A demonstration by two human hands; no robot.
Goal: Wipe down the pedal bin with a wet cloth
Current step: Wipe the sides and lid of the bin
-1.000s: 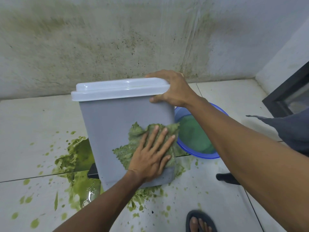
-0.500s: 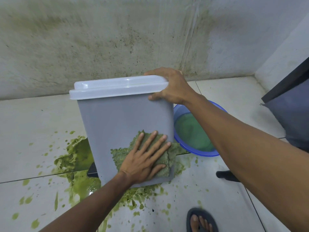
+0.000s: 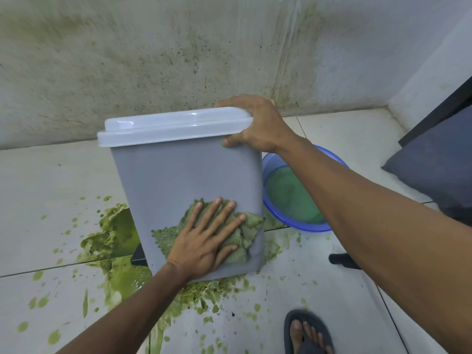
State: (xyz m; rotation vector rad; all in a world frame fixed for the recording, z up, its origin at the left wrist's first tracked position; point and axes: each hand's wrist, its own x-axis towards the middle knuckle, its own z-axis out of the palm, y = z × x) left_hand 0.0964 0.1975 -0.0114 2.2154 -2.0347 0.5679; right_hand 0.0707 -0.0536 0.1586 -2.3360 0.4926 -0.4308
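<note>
We record a grey plastic pedal bin (image 3: 184, 180) with a white glossy lid (image 3: 173, 129), shut, standing on the pale tiled floor (image 3: 46, 190) close to a stained, mould-speckled wall (image 3: 153, 60). Its base sits in a thick green spill (image 3: 112, 233) that spreads to the left and front of it. A black pedal (image 3: 139, 256) projects from the bin's lower left side.

The left hand (image 3: 204, 241) lies flat on the lower part of the near wall of the bin. Its fingers (image 3: 217, 218) are straight and spread wide, pressing a crumpled green wet cloth (image 3: 245, 236) against the plastic. The cloth reaches the bin's right edge.

The right hand (image 3: 255, 126) grips the bin at its upper right corner, with the fingers curled over the lid and the thumb set on the grey wall just under the rim.

Just beside the bin on the right stands a round blue plastic basin (image 3: 306, 227) holding greenish water. Near the lower edge we note a foot in a dark sandal (image 3: 306, 333) on the floor, among green splashes.
</note>
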